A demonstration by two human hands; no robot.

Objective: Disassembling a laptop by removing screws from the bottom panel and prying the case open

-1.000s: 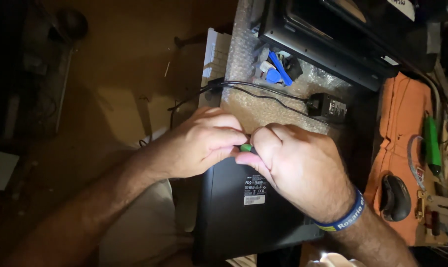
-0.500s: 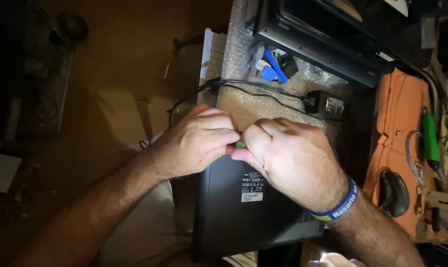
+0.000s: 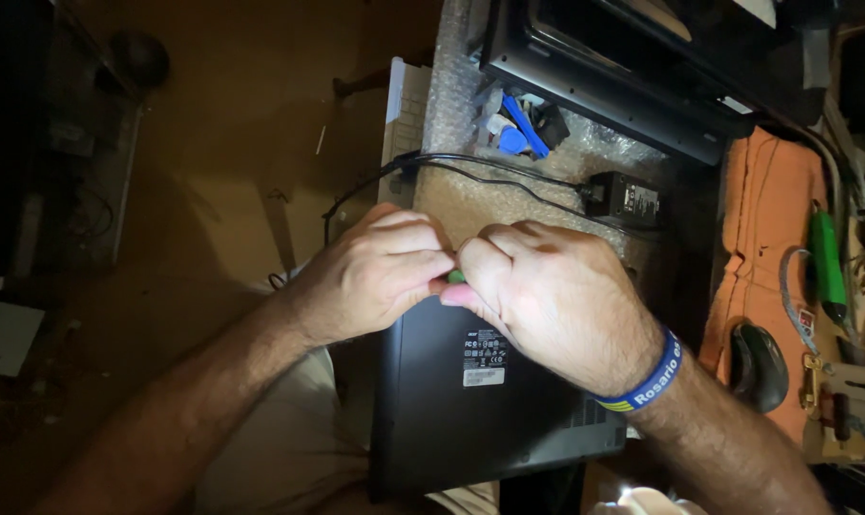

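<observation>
Pinched together, left hand [image 3: 380, 277] and right hand [image 3: 547, 300] both closed on a small green tool [image 3: 456, 277] above the upturned black laptop [image 3: 470, 410], probably mid-prying; needed next, seemingly, steady pressure along the seam.

Both hands [image 3: 470, 286] on green tool [image 3: 456, 277]

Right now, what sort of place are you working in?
Probably an electronics repair bench. A black laptop lies bottom-up under both hands, with a power adapter and its cable on bubble wrap, blue pry tools behind, and a green-handled tool on an orange cloth.
</observation>
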